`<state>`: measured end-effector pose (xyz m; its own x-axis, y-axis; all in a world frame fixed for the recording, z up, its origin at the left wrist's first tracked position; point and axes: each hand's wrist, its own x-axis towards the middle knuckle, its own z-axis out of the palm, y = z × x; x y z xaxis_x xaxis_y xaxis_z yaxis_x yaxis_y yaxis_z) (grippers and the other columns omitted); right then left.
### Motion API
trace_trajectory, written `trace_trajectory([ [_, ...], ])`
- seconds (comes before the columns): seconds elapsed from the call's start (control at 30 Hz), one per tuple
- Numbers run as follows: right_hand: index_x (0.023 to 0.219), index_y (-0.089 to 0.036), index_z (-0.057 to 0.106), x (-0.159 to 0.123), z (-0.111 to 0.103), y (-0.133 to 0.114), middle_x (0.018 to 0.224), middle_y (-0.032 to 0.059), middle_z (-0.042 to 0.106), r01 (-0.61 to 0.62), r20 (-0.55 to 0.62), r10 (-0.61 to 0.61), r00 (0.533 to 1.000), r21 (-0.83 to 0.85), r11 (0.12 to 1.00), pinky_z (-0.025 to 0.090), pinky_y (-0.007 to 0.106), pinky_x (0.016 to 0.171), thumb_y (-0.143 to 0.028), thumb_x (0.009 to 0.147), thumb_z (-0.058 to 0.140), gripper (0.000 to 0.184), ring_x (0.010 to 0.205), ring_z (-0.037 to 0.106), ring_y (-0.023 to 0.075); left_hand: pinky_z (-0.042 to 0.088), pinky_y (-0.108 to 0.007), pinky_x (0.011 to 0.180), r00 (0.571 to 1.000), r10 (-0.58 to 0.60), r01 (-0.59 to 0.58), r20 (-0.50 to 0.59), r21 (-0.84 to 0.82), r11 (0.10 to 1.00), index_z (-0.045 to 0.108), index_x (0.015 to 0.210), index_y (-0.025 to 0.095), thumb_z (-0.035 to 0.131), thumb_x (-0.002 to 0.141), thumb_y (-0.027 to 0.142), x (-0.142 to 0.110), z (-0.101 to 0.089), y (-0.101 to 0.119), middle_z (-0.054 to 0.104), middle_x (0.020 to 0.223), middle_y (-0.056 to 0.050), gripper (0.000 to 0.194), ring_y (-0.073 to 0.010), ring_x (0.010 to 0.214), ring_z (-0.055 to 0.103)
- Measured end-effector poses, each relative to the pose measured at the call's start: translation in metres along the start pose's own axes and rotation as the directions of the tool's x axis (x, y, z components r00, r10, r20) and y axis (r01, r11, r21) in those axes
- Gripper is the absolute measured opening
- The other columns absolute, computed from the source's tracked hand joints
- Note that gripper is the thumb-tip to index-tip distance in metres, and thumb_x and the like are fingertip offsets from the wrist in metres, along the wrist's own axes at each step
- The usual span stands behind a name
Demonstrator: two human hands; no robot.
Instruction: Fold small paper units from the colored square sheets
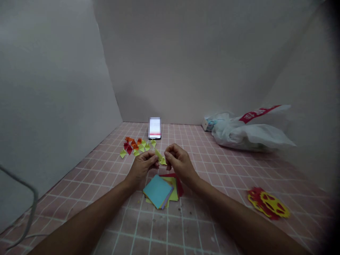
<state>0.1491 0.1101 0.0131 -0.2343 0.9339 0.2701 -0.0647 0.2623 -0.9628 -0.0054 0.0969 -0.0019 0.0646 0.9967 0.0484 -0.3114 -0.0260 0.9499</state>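
Note:
My left hand (142,165) and my right hand (177,161) meet over the middle of the pink tiled surface (217,166). Both pinch a small yellow-green folded paper piece (160,157) between their fingertips, one hand at each end. Just below the hands lies a stack of coloured square papers (160,190) with a blue sheet on top. Beyond the left hand sits a pile of folded paper triangles (136,145) in orange, red and yellow-green.
A phone (154,128) stands against the back wall. A white plastic bag (248,131) with red print lies at the back right, a small box beside it. Red and yellow paper cut-outs (267,204) lie at the right. A grey cable (26,198) crosses the left edge.

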Motion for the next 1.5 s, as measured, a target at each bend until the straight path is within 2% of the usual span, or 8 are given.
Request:
trace_trajectory([
  [0.1,0.078,-0.019,0.053,-0.001,0.002,0.001,0.059,-0.0060,0.050,0.027,0.015,-0.026,1.000,-0.051,0.998,0.041,0.021,0.043,-0.029,0.084,0.056,0.012,0.045,0.049,0.0082,0.051,-0.022,0.064,0.999,0.007,-0.010,-0.048,-0.050,0.999,0.067,0.078,0.015,0.083,0.067,0.032,0.001,0.000,-0.001,0.065,0.069,0.002,0.026,-0.0090,0.061,0.060],
  [0.23,0.080,-0.019,0.057,-0.002,0.003,0.005,0.062,-0.0046,0.053,0.030,0.018,-0.029,0.999,-0.072,0.997,0.039,0.021,0.043,-0.028,0.084,0.055,0.010,0.045,0.049,0.0080,0.055,-0.024,0.068,0.999,0.016,-0.020,-0.051,-0.065,0.998,0.067,0.080,0.015,0.082,0.069,0.029,-0.001,0.001,-0.001,0.069,0.071,0.000,0.023,-0.0108,0.063,0.064],
  [0.53,0.081,-0.018,0.063,-0.002,0.003,0.008,0.058,-0.0042,0.052,0.014,0.049,-0.013,0.999,-0.037,0.999,0.040,0.022,0.044,-0.031,0.085,0.055,0.016,0.044,0.049,0.0089,0.054,-0.024,0.066,0.994,0.052,-0.056,-0.095,-0.035,0.998,0.067,0.076,0.015,0.083,0.065,0.027,0.000,-0.003,-0.004,0.067,0.071,0.002,0.023,-0.0100,0.061,0.064],
  [0.77,0.077,-0.017,0.062,-0.004,0.008,0.006,0.061,-0.0035,0.054,0.016,-0.021,-0.017,1.000,-0.059,0.998,0.041,0.021,0.044,-0.027,0.082,0.059,0.012,0.046,0.050,0.0084,0.054,-0.025,0.064,0.985,0.128,-0.124,-0.117,0.037,0.992,0.068,0.074,0.015,0.082,0.064,0.027,0.000,0.000,0.000,0.066,0.068,0.002,0.021,-0.0113,0.059,0.063],
  [0.93,0.080,-0.017,0.059,-0.004,0.013,0.004,0.058,-0.0058,0.054,-0.103,0.001,0.104,0.995,0.119,0.988,0.042,0.020,0.041,-0.030,0.076,0.065,0.015,0.043,0.050,0.0078,0.053,-0.024,0.064,0.940,0.331,-0.311,-0.082,0.192,0.931,0.069,0.074,0.017,0.076,0.073,0.021,-0.004,0.000,0.002,0.065,0.072,0.002,0.008,-0.0119,0.064,0.064],
  [1.1,0.081,-0.017,0.057,-0.004,0.013,0.003,0.062,-0.0058,0.057,-0.213,0.042,0.209,0.977,0.262,0.941,0.045,0.021,0.040,-0.034,0.072,0.070,0.023,0.041,0.051,0.0072,0.051,-0.024,0.067,0.873,0.484,-0.476,0.063,0.336,0.813,0.070,0.078,0.018,0.069,0.081,0.015,-0.002,-0.006,-0.002,0.064,0.077,0.001,0.004,-0.0119,0.069,0.061],
  [1.3,0.080,-0.018,0.056,-0.003,0.010,0.004,0.057,-0.0063,0.055,-0.340,0.116,0.320,0.940,0.339,0.877,0.043,0.020,0.043,-0.037,0.071,0.074,0.028,0.042,0.049,0.0065,0.050,-0.024,0.069,0.811,0.560,-0.569,0.169,0.451,0.688,0.070,0.081,0.019,0.066,0.084,0.012,0.001,-0.011,-0.002,0.063,0.079,0.001,0.009,-0.0121,0.074,0.060],
  [1.5,0.082,-0.019,0.056,-0.004,0.010,0.000,0.056,-0.0056,0.057,-0.402,0.136,0.379,0.915,0.363,0.840,0.043,0.021,0.045,-0.033,0.070,0.076,0.028,0.043,0.049,0.0073,0.050,-0.025,0.068,0.791,0.584,-0.590,0.180,0.474,0.653,0.070,0.084,0.020,0.065,0.086,0.012,0.001,-0.012,-0.002,0.064,0.081,0.000,0.009,-0.0121,0.074,0.060],
])
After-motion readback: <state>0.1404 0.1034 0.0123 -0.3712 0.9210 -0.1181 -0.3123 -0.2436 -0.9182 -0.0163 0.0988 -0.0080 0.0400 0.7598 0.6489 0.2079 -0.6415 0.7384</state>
